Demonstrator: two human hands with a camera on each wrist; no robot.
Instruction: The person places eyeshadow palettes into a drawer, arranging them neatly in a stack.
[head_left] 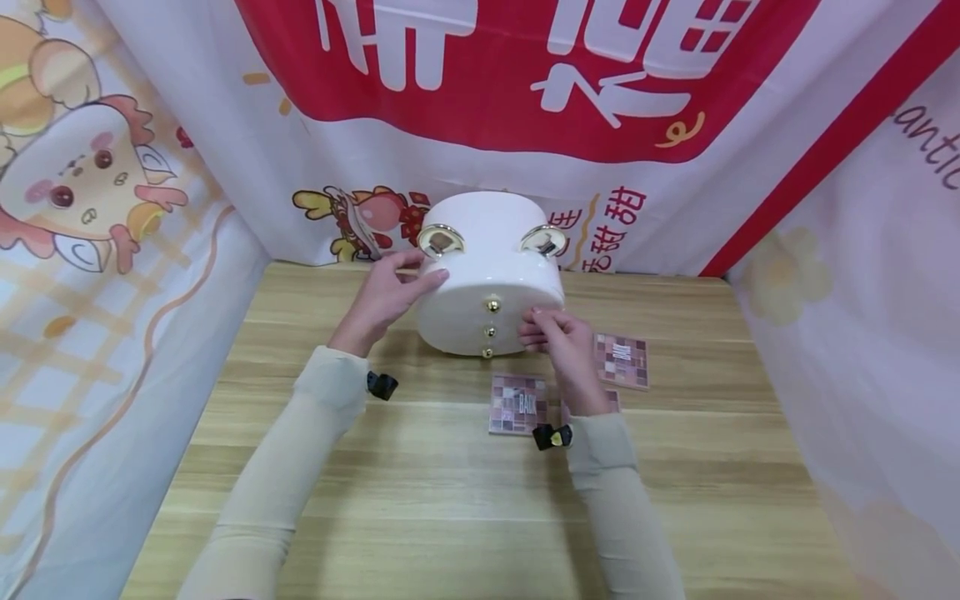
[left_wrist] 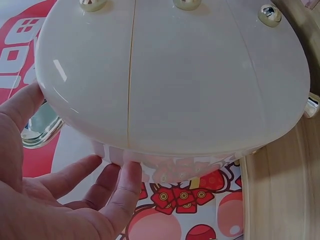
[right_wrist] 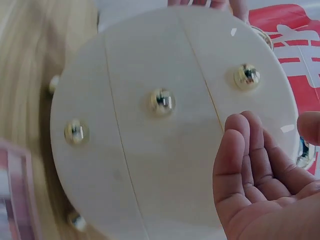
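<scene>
A glossy white rounded box (head_left: 457, 321) with gold round knobs (head_left: 492, 306) down its front stands at the back of the table. Thin gold-edged seams divide that front into sections, as the right wrist view shows. My left hand (head_left: 382, 296) is at the box's left side, thumb at the upper front edge, other fingers spread against the side wall (left_wrist: 150, 160). Close in front of the lower right of the box, my right hand (right_wrist: 265, 185) has its fingers together and slightly bent, thumb apart, nothing between them.
Checkered square palettes lie on the wooden table (head_left: 420, 517): one (head_left: 517, 406) before the box, one (head_left: 622, 360) to the right, another (head_left: 611, 400) partly under my right wrist. Gold ring handles (head_left: 422, 239) flank the box. Printed cloth (head_left: 480, 125) hangs behind.
</scene>
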